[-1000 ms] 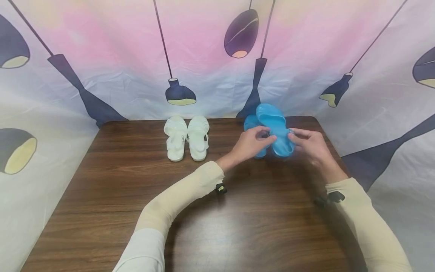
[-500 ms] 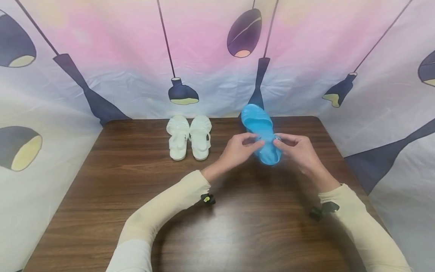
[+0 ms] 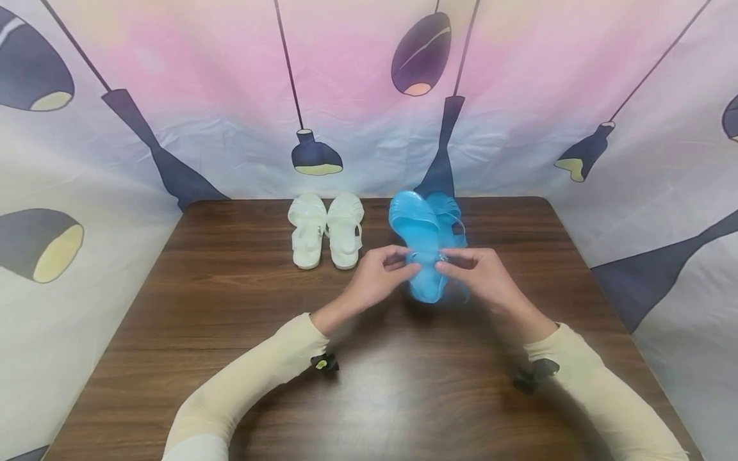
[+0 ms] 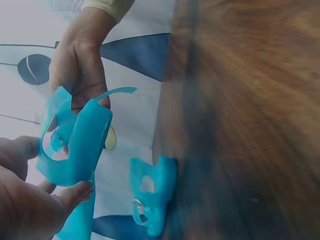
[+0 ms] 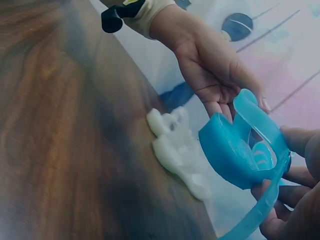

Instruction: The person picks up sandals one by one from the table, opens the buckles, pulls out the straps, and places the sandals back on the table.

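Both hands hold one light-blue jelly sandal (image 3: 423,227) by the sides of its ankle part, toe pointing away. My left hand (image 3: 375,276) pinches the left edge, and my right hand (image 3: 487,275) pinches the right edge near the small buckle. The sandal is up off the table in both wrist views. A thin strap end (image 4: 120,91) sticks out loose from it in the left wrist view. Its mate, a second blue sandal (image 4: 159,187), stands on the table, partly hidden behind the held one in the head view.
Side by side at the back of the brown wooden table (image 3: 190,333) stand two white sandals, a left one (image 3: 307,240) and a right one (image 3: 344,240), left of the blue pair. A printed cloth (image 3: 369,147) with lamp pictures hangs right behind the table's back edge.
The held blue sandal has moved left and toward the person, from the right of its mate, across it, to its left side. Both hands have travelled along with it, still gripping.
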Tool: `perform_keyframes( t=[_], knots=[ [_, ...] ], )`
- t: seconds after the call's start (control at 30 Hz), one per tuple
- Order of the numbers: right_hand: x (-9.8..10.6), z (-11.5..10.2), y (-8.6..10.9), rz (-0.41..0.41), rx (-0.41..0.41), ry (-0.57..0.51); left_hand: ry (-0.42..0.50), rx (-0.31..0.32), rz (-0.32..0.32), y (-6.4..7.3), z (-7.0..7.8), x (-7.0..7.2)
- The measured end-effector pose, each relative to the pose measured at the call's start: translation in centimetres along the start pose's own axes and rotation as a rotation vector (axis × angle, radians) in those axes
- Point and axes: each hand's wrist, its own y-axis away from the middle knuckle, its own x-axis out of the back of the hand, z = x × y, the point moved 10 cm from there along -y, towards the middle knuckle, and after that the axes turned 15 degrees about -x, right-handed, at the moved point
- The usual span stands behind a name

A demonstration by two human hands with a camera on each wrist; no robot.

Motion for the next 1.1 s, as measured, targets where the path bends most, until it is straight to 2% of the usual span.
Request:
perform_keyframes(
  t=[0.5, 0.7, 0.87, 1.1],
  knots=[
    [-5.5, 1.3, 0.1, -0.084, 0.046, 0.050, 0.002, 0.064, 0.003, 4.8, -3.3, 1.5],
    [-7.3, 2.6, 0.1, -0.111, 0.016, 0.043, 0.007, 0.100, -0.010, 6.5, -4.7, 1.5],
    [-8.2, 3.6, 0.1, -0.120, -0.018, 0.059, -0.008, 0.137, -0.015, 7.4, -5.7, 1.5],
    [-8.9, 4.7, 0.0, -0.144, -0.048, 0.056, -0.005, 0.140, -0.021, 8.1, -6.3, 1.2]
  ],
)
